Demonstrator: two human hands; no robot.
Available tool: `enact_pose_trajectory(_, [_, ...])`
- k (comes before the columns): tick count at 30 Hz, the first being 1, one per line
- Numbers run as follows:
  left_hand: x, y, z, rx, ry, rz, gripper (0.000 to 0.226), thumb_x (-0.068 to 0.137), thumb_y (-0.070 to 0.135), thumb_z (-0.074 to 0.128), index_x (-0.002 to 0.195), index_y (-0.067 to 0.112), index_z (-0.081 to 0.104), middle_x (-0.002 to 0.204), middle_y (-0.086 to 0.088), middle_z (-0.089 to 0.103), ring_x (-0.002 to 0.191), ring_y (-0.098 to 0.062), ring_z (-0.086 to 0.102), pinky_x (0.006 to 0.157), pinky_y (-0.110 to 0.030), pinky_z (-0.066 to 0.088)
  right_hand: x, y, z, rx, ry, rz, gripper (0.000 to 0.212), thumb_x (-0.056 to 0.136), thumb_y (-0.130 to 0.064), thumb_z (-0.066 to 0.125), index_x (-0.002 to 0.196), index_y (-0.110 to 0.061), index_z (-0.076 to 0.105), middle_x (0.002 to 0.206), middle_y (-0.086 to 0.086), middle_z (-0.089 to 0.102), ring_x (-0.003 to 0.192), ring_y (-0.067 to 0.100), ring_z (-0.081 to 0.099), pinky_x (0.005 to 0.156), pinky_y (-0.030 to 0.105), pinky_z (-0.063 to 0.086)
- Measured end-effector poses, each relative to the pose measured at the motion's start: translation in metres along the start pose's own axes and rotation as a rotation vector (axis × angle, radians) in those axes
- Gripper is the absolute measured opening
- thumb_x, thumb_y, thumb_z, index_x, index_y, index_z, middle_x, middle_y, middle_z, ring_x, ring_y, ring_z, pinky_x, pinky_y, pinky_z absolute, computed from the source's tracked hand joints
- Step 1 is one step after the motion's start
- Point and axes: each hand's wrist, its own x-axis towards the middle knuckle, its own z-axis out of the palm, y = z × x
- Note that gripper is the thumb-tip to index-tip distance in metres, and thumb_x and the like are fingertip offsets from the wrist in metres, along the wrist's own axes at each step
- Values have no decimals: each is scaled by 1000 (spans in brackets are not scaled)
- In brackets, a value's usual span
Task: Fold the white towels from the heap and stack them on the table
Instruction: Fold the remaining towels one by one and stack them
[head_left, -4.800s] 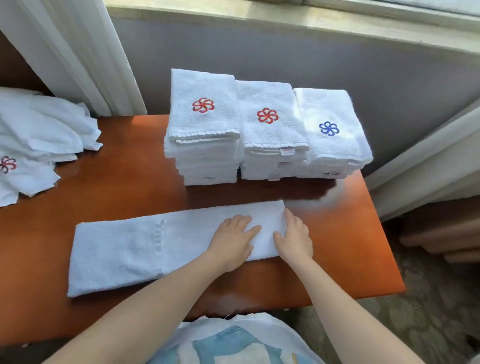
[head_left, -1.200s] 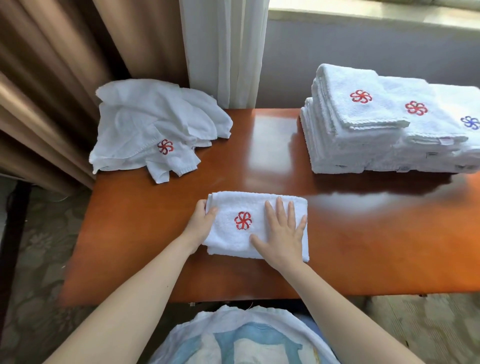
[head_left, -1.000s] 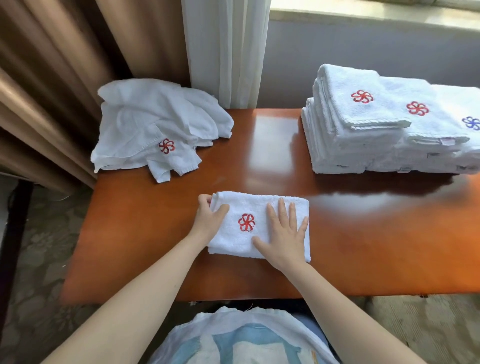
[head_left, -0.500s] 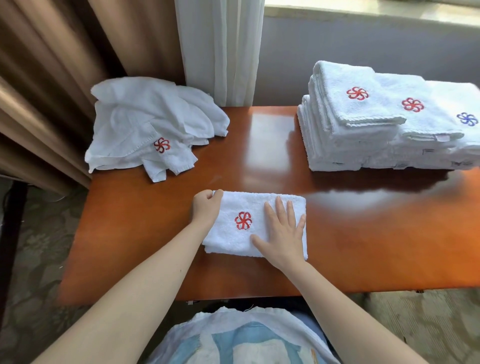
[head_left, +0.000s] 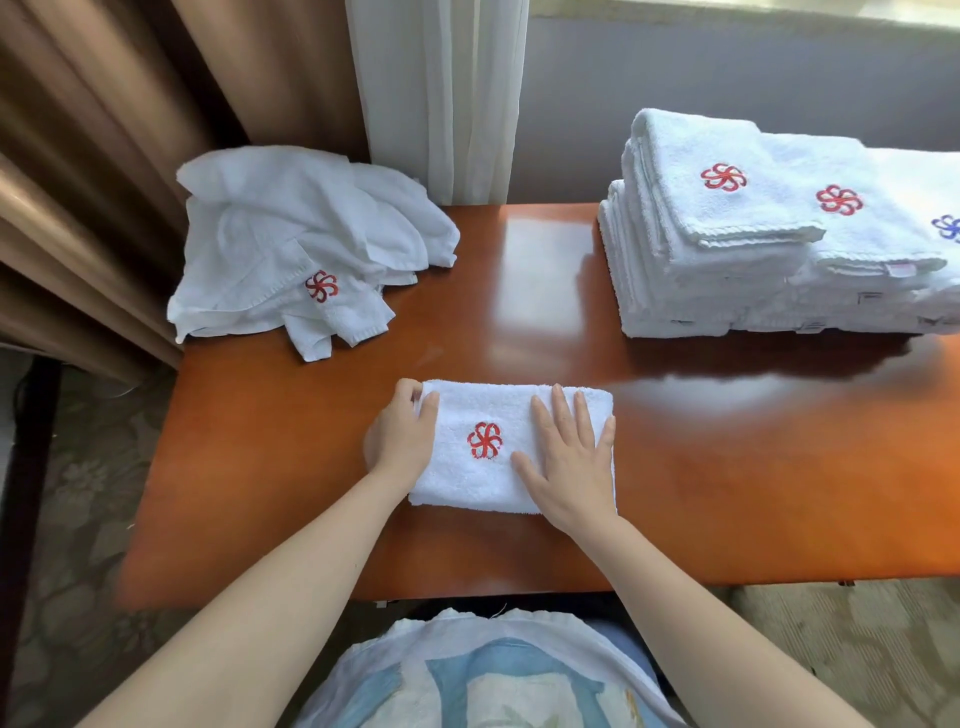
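A folded white towel (head_left: 488, 415) with a red flower emblem lies near the front of the orange-brown table (head_left: 727, 467). My left hand (head_left: 400, 436) grips its left edge, thumb on top and fingers curled round the edge. My right hand (head_left: 569, 457) presses flat on its right half with straight fingers. A heap of unfolded white towels (head_left: 291, 239) lies at the table's back left corner. Stacks of folded towels (head_left: 727, 244) stand at the back right, with red emblems and one blue emblem on top.
Brown and white curtains (head_left: 363, 78) hang behind the heap. A grey wall below a window sill (head_left: 727, 67) runs behind the stacks. Patterned carpet (head_left: 78, 519) shows left of the table and beyond its front edge.
The long strip of towel has been folded into a small rectangle with the emblem up. In the last second my left hand slid up along the left edge and curled round it; my right hand stays flat.
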Motion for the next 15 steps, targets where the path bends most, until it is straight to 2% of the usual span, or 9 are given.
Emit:
enact_pose_trajectory(1, [-1, 0, 0, 52, 32, -5, 17, 102, 42, 42, 100, 26, 44, 87, 8, 57, 73, -13, 54, 58, -28, 36, 0, 1, 0, -8, -6, -9, 71, 100, -51, 38, 159, -28, 5, 166, -5, -14, 150, 18, -24, 117, 53, -20])
enact_pose_trajectory(3, [-3, 2, 1, 79, 139, 64, 16, 99, 31, 52, 108, 19, 47, 110, 2, 54, 96, -17, 54, 79, -30, 42, 1, 1, -1, -27, -6, -21, 71, 100, -50, 37, 159, -27, 5, 166, -4, -14, 150, 18, -25, 116, 52, -22])
enact_pose_trajectory(5, [-7, 9, 3, 120, 244, 335, 20, 92, 14, 60, 111, 14, 55, 119, -3, 54, 111, -22, 51, 98, -37, 40, 3, 1, -1, -54, 14, -38, 67, 101, -46, 34, 159, -26, 6, 166, -4, -11, 150, 18, -23, 116, 53, -22])
enact_pose_trajectory(7, [-14, 17, 11, 207, 190, 691, 27, 84, 3, 67, 109, 16, 65, 119, -3, 61, 117, -25, 56, 104, -43, 43, 6, 0, 0, -84, 40, -56, 62, 103, -42, 31, 159, -25, 9, 167, -4, -7, 151, 18, -20, 117, 55, -19])
enact_pose_trajectory(8, [-16, 19, 18, 289, 101, 823, 32, 84, 5, 68, 113, 17, 68, 124, -3, 63, 124, -26, 56, 108, -45, 42, 7, 0, 2, -93, 47, -61, 60, 104, -40, 29, 159, -25, 11, 167, -4, -5, 151, 18, -19, 117, 56, -18])
enact_pose_trajectory(9, [-18, 19, 24, 387, -21, 876, 37, 89, 12, 65, 125, 19, 65, 137, -4, 58, 135, -25, 48, 116, -46, 34, 8, 1, 4, -100, 46, -64, 59, 104, -39, 28, 160, -25, 11, 167, -5, -5, 151, 18, -18, 117, 56, -18])
enact_pose_trajectory(11, [-18, 15, 33, 542, -206, 784, 53, 101, 37, 44, 152, 27, 36, 162, -1, 26, 152, -19, 14, 124, -44, 3, 10, 8, 8, -129, 19, -69, 60, 104, -42, 28, 159, -28, 10, 166, -7, -7, 151, 20, -19, 117, 57, -17])
enact_pose_trajectory(12, [-15, 10, 34, 590, -220, 723, 58, 101, 48, 34, 156, 32, 23, 165, 2, 14, 153, -19, 3, 123, -45, -6, 10, 13, 11, -149, 6, -62, 61, 103, -46, 28, 159, -31, 7, 166, -7, -9, 151, 22, -19, 117, 58, -16])
enact_pose_trajectory(15, [-5, -2, 32, 683, -192, 615, 78, 89, 78, 19, 157, 41, 8, 167, 1, 0, 153, -26, -5, 120, -55, -8, 10, 24, 17, -126, 2, 10, 68, 98, -60, 27, 158, -38, 2, 166, -7, -11, 151, 26, -18, 118, 58, -11])
